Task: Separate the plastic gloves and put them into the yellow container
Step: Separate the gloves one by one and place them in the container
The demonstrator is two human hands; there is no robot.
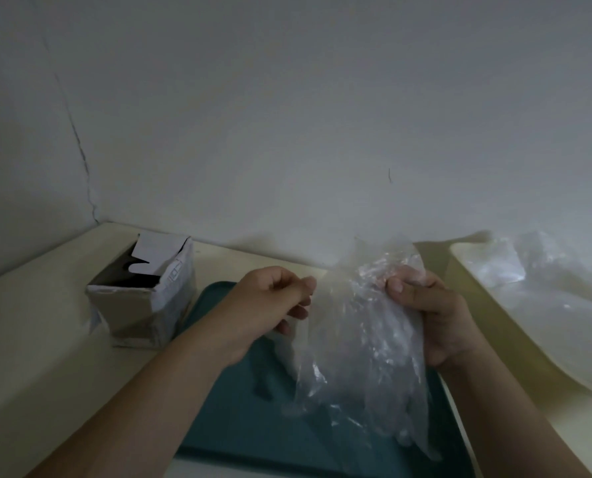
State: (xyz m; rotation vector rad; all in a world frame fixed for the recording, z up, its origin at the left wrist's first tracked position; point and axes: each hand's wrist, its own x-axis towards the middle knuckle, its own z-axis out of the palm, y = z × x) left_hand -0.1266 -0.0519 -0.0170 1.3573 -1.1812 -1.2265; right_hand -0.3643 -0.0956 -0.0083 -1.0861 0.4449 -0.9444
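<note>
Holding up a crumpled bunch of clear plastic gloves (356, 357) in the right grip (432, 315), thumb at the front and fingers curled round the upper part of the bunch. Hanging down from there over a teal tray (253, 426). Lower ends blurred, so impossible to tell whether touching the tray or just above it.

Pinching a thin sheet (299, 339) of the same film with the left grip (273, 301), thumb and fingertips pressed together on it just left of the bunch, remaining fingers curled underneath. Faintly stretched between the two grips. Cannot tell whether a single glove, or whether fully free of the bunch. Both grips raised near each other above the far part of the tray, not touching, forearms coming in from the lower corners.

Just right of the tray: a yellow container (477, 322) with a broad sloping wall, holding a heap of clear film (546, 298) inside. Left of the tray, near its far corner: an open cardboard box (142, 298), flaps up, dark inside. All resting on a pale bench (46, 322) pushed against a plain white wall (287, 115) marked by a thin crack on the left.
</note>
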